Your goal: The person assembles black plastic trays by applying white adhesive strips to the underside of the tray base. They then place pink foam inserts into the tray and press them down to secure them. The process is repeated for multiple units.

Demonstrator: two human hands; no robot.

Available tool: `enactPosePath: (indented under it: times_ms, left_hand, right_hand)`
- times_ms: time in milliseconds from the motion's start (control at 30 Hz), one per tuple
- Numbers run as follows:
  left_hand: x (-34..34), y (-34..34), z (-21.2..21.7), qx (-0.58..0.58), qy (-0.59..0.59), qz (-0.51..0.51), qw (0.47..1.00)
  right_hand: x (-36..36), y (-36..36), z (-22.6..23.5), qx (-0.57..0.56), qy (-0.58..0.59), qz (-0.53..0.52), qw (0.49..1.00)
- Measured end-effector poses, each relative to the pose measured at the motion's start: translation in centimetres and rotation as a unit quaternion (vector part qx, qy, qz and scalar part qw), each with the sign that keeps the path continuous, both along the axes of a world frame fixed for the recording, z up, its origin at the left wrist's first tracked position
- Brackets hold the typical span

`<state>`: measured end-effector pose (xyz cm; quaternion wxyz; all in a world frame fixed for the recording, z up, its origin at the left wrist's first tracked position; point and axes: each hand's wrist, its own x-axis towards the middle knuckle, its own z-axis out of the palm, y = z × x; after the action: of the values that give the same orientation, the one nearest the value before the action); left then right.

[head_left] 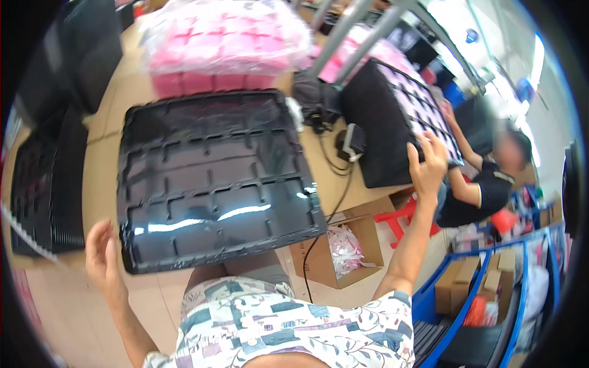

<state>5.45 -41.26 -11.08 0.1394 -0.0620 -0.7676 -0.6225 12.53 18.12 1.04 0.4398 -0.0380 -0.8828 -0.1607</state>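
A black plastic tray (pixel 218 178) with raised dividers lies in front of me, its near edge over the table's front. My left hand (pixel 103 260) is just off the tray's near left corner, fingers loosely bent and apart, holding nothing. Out to the right, my right hand (pixel 429 162) has its fingers spread at the near corner of a tall black stack (pixel 377 126). Pink pieces (pixel 420 101) sit in the dark grid on that stack's top side. Whether my right fingertips touch the stack, I cannot tell.
Plastic-wrapped pink blocks (pixel 227 46) stand behind the tray. More black trays (pixel 52 184) are stacked at left. A black adapter (pixel 350 141) trails a cable over the table edge. Below are a cardboard box (pixel 313 264) and red stool (pixel 399 224). A co-worker (pixel 485 190) sits at right.
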Motion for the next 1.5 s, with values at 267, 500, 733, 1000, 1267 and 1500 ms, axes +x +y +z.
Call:
enactPosePath:
  times_ms: [267,500,733,1000,1267,1500]
  left_hand:
    - [-1.3,-1.2,3.2,-0.374,0.251,0.214,0.867]
    - [-2.9,-15.3,3.7,-0.360,0.255,0.474,0.762]
    - [-2.9,-17.8,2.7,-0.214,0.026,0.257,0.942]
    - [-3.0,-15.7,4.0,-0.179,0.043,0.190,0.964]
    - [1.0,-3.1,6.3,0.378,0.025,-0.105,0.919]
    - [1.5,-0.3,5.4,0.370,0.008,-0.113,0.922]
  right_hand:
    - [-2.2,-22.2,-3.5,-0.069,-0.210,0.412,0.884]
    - [-6.0,-29.6,-4.1,-0.055,-0.330,0.585,0.739]
    - [-7.3,-34.6,-3.6,-0.034,-0.337,0.647,0.683]
    - [-7.5,-37.6,-3.8,-0.098,-0.364,0.643,0.666]
    - [-7.3,-41.9,-5.8,-0.512,-0.455,0.547,0.481]
    - [-6.3,-41.6,-6.6,-0.587,-0.463,0.491,0.447]
